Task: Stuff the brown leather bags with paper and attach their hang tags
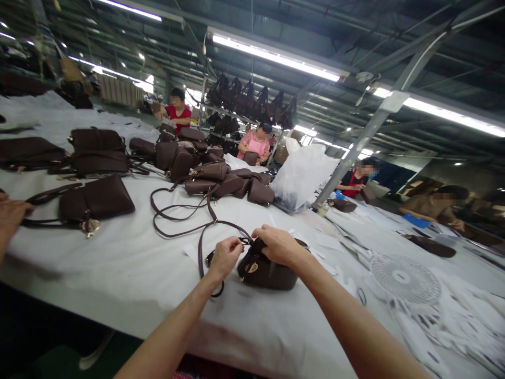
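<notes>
A dark brown handbag [272,273] with a gold-coloured tag lies on the white-covered table in front of me. My right hand [278,245] is closed over the bag's top edge, fingers bent down onto it. At the bag's left end, my left hand [225,257] pinches a thin dark piece that looks like part of the strap; the exact part is too small to make out. The long brown strap [200,247] runs in loops over the table to the left and back.
Several brown bags [221,179] are heaped behind. Another bag [97,200] lies left, near a co-worker's hand [11,216]. A white plastic bag [303,176] stands by a metal post [366,131]. At right lies a white fan [406,276]. Several people work farther back.
</notes>
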### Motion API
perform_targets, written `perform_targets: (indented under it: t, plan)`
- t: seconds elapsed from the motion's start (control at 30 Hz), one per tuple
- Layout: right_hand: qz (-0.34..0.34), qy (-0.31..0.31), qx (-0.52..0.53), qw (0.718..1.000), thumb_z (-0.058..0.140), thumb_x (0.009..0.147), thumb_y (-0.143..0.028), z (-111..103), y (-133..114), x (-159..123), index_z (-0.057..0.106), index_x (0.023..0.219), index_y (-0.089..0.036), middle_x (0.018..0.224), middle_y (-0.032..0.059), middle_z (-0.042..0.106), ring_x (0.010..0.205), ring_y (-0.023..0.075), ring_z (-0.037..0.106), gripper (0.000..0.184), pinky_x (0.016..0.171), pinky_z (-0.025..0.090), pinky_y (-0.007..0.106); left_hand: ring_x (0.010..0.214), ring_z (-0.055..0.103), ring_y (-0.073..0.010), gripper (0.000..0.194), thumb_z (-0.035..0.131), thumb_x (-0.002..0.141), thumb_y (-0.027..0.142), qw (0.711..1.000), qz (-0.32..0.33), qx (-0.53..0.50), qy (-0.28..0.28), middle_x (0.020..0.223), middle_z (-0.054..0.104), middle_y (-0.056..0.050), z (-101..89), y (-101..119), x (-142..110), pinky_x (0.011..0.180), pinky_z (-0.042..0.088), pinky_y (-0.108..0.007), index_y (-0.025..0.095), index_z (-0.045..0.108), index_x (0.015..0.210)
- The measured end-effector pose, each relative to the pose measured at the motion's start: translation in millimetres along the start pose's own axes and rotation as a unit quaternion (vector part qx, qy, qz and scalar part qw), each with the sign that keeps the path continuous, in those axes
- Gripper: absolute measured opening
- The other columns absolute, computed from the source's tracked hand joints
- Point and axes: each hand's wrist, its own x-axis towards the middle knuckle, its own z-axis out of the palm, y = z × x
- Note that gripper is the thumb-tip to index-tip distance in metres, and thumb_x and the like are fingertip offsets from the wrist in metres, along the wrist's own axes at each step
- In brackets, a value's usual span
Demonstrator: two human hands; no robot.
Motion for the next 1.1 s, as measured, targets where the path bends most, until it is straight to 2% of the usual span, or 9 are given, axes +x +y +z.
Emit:
perform_targets:
  t: [0.13,0.23,0.33,0.47,0.67,0.83,0.9,1.0,1.1]
  plan:
    - [-0.004,-0.001,0.04,0.999,0.052,0.075,-0.004,-2.2,13.8,-3.9,0.058,0.112,-0.021,0.106,0.0056,0.061,0.094,0.0174,0.058,0.041,0.071,0.037,0.024,0.074,0.058,-0.0156,0.011,0.055,0.066,0.026,0.988,-0.037,-0.152,0.007,0.077,0.064,-0.003,-14.9,19.8,7.6,0.06,0.047,-0.024,0.016,0.057,0.063]
    - [0.033,0.022,0.017,0.999,0.048,0.083,-0.006,-2.3,9.2,-8.4,0.059,0.108,-0.019,0.105,0.0069,0.061,0.089,0.0167,0.059,0.03,0.067,0.035,0.024,0.081,0.061,-0.0179,0.01,0.055,0.064,0.025,0.973,-0.072,-0.216,-0.02,0.087,0.068,-0.007,-14.2,29.1,10.1,0.058,0.046,-0.023,0.015,0.056,0.063]
    - [0.06,0.06,0.01,0.996,0.046,0.091,-0.015,1.6,-3.8,-15.6,0.06,0.104,-0.018,0.103,0.0078,0.062,0.084,0.0172,0.06,0.02,0.065,0.036,0.025,0.079,0.06,-0.0171,0.011,0.056,0.065,0.025,0.977,-0.063,-0.201,-0.03,0.084,0.069,-0.008,-9.6,30.8,8.9,0.055,0.042,-0.021,0.015,0.057,0.061]
    - [0.031,0.113,0.106,0.987,0.053,0.091,-0.02,17.5,-16.0,-17.3,0.063,0.099,-0.017,0.091,0.0054,0.064,0.086,0.0168,0.06,0.013,0.074,0.039,0.024,0.068,0.053,-0.0129,0.014,0.056,0.067,0.026,0.989,-0.013,-0.147,-0.021,0.08,0.064,-0.005,-7.1,31.1,6.0,0.054,0.039,-0.021,0.015,0.057,0.059]
    - [0.007,0.198,0.202,0.959,0.054,0.091,-0.019,37.7,-21.3,-3.9,0.069,0.094,-0.017,0.085,0.0039,0.065,0.078,0.0136,0.059,0.015,0.074,0.041,0.022,0.074,0.053,-0.0153,0.014,0.057,0.073,0.025,0.992,0.118,-0.011,-0.043,0.076,0.059,-0.003,-10.5,41.0,3.2,0.062,0.043,-0.024,0.018,0.057,0.061]
    - [0.018,0.227,0.221,0.948,0.054,0.091,-0.022,43.6,-25.6,-14.2,0.066,0.105,-0.019,0.096,0.005,0.067,0.09,0.0155,0.061,0.018,0.082,0.044,0.024,0.076,0.056,-0.0168,0.021,0.058,0.076,0.035,0.995,0.085,-0.025,-0.049,0.09,0.066,-0.005,-11.1,36.3,5.0,0.058,0.045,-0.024,0.018,0.06,0.064]
    - [0.01,0.233,0.251,0.939,0.054,0.09,-0.02,52.5,-24.2,-25.5,0.067,0.1,-0.02,0.095,0.0041,0.068,0.09,0.0152,0.062,0.016,0.083,0.045,0.024,0.078,0.059,-0.0183,0.023,0.06,0.074,0.037,0.995,0.069,-0.024,-0.065,0.094,0.068,-0.006,-7.8,28.9,6.6,0.063,0.048,-0.026,0.017,0.06,0.063]
    - [0.032,0.257,0.377,0.889,0.054,0.089,-0.021,74.8,-10.1,-56.7,0.067,0.089,-0.019,0.083,0.0014,0.068,0.074,0.0125,0.065,0.013,0.071,0.049,0.021,0.088,0.063,-0.0218,0.024,0.063,0.073,0.038,0.995,0.053,-0.043,-0.066,0.096,0.07,-0.007,-1.3,19.9,3.9,0.078,0.053,-0.031,0.017,0.06,0.062]
    - [0.157,0.326,0.503,0.785,0.053,0.087,-0.033,106.7,35.7,-106.8,0.063,0.086,-0.018,0.071,-0.0004,0.064,0.057,0.0122,0.063,0.018,0.052,0.048,0.02,0.091,0.065,-0.0249,0.026,0.065,0.072,0.042,0.995,0.031,-0.076,-0.061,0.098,0.07,-0.008,1.5,17.0,-2.1,0.088,0.055,-0.04,0.017,0.062,0.065]
